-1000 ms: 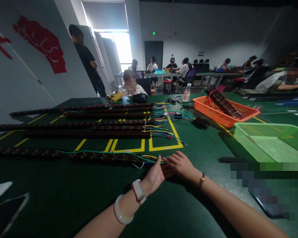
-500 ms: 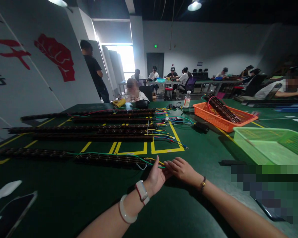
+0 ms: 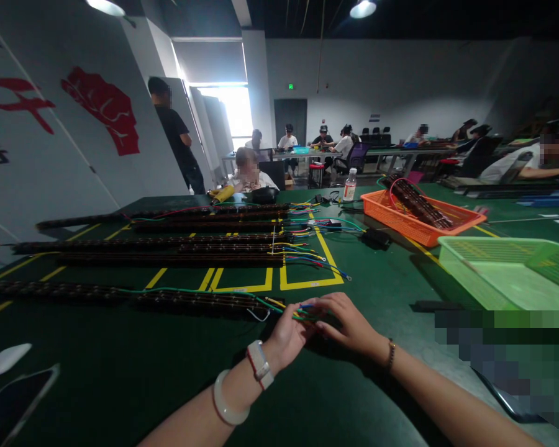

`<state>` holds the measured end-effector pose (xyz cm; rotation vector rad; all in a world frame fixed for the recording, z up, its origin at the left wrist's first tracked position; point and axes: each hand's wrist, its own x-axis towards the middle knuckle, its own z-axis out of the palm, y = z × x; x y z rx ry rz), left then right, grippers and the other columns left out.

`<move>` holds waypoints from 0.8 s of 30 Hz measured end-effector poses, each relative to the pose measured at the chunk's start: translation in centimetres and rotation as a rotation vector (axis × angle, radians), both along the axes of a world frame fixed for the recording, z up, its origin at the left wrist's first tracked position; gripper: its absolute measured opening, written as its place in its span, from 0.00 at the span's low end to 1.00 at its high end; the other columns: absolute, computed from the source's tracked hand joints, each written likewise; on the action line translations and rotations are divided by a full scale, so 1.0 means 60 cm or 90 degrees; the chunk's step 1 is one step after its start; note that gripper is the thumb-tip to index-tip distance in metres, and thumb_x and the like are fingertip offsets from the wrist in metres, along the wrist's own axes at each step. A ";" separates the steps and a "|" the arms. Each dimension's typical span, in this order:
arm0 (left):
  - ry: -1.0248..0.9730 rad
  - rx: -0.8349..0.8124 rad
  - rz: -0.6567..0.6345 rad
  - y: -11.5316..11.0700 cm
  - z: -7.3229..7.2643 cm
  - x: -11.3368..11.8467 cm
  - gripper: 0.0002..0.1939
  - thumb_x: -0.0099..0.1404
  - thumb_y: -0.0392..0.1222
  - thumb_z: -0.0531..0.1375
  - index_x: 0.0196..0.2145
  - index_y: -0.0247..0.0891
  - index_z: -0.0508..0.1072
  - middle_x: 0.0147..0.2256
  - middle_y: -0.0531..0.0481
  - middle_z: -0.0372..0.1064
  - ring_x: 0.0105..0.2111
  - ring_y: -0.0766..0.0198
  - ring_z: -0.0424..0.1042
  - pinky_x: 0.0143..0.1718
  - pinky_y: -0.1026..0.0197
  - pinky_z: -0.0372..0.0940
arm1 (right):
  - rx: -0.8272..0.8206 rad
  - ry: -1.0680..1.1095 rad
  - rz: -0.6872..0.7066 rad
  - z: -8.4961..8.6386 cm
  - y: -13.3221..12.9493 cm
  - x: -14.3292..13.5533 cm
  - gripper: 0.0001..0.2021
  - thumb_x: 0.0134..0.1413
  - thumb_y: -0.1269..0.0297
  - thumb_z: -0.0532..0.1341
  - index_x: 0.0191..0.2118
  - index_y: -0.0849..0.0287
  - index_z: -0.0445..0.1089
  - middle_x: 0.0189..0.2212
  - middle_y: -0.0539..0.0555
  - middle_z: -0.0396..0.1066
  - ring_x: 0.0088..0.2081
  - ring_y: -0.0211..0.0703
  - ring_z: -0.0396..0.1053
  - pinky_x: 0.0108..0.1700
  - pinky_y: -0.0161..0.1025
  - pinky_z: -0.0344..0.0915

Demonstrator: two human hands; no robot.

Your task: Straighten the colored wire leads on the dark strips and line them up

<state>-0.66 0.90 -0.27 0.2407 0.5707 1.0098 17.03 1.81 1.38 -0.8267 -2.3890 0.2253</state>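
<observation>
My left hand [image 3: 287, 338] is closed around the coloured wires [image 3: 302, 312] at the right end of the nearest dark bundle [image 3: 200, 301]. Green, yellow and blue strands show between its thumb and fingers. Close against it on the right, my right hand [image 3: 347, 323] has its fingers bent over the blue wire's end, thumb below. A white tie [image 3: 259, 316] loops out of the bundle just left of my left hand. Farther back, several long dark bundles [image 3: 177, 259] lie side by side, their thin coloured leads pointing right.
An orange basket [image 3: 395, 226] holding a dark bundle and a green basket [image 3: 507, 282] stand at the right. A bottle [image 3: 349, 185] is behind. A phone [image 3: 21, 403] lies at front left. A person [image 3: 249, 174] sits across the green table [image 3: 121, 372].
My right hand's thumb has come away from its fingers and dropped lower. More of the wires, including a blue one, now shows between my hands. The view has shifted slightly.
</observation>
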 end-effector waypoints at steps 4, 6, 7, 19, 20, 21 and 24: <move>-0.002 0.053 -0.032 -0.002 0.007 -0.003 0.22 0.66 0.43 0.52 0.56 0.35 0.63 0.45 0.40 0.70 0.40 0.60 0.70 0.40 0.59 0.62 | -0.083 0.042 -0.096 -0.009 0.006 0.005 0.14 0.58 0.57 0.58 0.47 0.58 0.66 0.44 0.59 0.66 0.45 0.48 0.64 0.47 0.47 0.64; 0.008 0.054 -0.042 -0.004 0.011 -0.003 0.25 0.66 0.46 0.52 0.59 0.38 0.60 0.47 0.39 0.68 0.42 0.58 0.70 0.39 0.59 0.62 | -0.085 0.019 -0.087 -0.013 0.004 -0.002 0.18 0.56 0.56 0.60 0.50 0.57 0.65 0.44 0.59 0.65 0.45 0.48 0.64 0.47 0.47 0.64; 0.010 0.053 -0.050 -0.004 0.012 -0.003 0.26 0.67 0.48 0.51 0.60 0.39 0.59 0.48 0.39 0.68 0.42 0.58 0.70 0.38 0.59 0.63 | -0.080 0.004 -0.072 -0.015 0.001 -0.007 0.21 0.54 0.55 0.61 0.52 0.57 0.64 0.44 0.59 0.64 0.45 0.49 0.64 0.47 0.48 0.64; -0.016 0.033 -0.071 -0.003 0.008 -0.005 0.25 0.67 0.52 0.51 0.54 0.33 0.67 0.43 0.40 0.72 0.43 0.60 0.70 0.50 0.57 0.61 | 0.112 -0.146 0.000 -0.042 0.004 -0.011 0.23 0.59 0.75 0.52 0.60 0.63 0.55 0.42 0.62 0.67 0.39 0.45 0.68 0.41 0.41 0.69; -0.015 0.029 -0.070 -0.002 0.009 -0.004 0.25 0.67 0.53 0.51 0.52 0.31 0.68 0.42 0.39 0.72 0.44 0.59 0.71 0.49 0.57 0.61 | 0.136 -0.158 0.004 -0.039 0.004 -0.010 0.23 0.59 0.76 0.53 0.60 0.64 0.56 0.43 0.63 0.67 0.41 0.46 0.68 0.42 0.42 0.69; -0.013 0.023 -0.070 -0.002 0.010 -0.003 0.25 0.67 0.53 0.51 0.49 0.29 0.69 0.42 0.38 0.72 0.44 0.58 0.71 0.49 0.56 0.62 | 0.156 -0.168 0.008 -0.036 0.005 -0.009 0.23 0.58 0.76 0.53 0.60 0.65 0.56 0.45 0.64 0.67 0.42 0.48 0.68 0.43 0.43 0.68; -0.009 0.004 -0.065 -0.001 0.008 -0.001 0.23 0.67 0.52 0.51 0.43 0.26 0.71 0.39 0.36 0.73 0.43 0.55 0.71 0.48 0.54 0.63 | 0.188 -0.188 0.014 -0.028 0.005 -0.009 0.22 0.58 0.77 0.52 0.59 0.67 0.56 0.47 0.66 0.66 0.44 0.49 0.68 0.43 0.43 0.69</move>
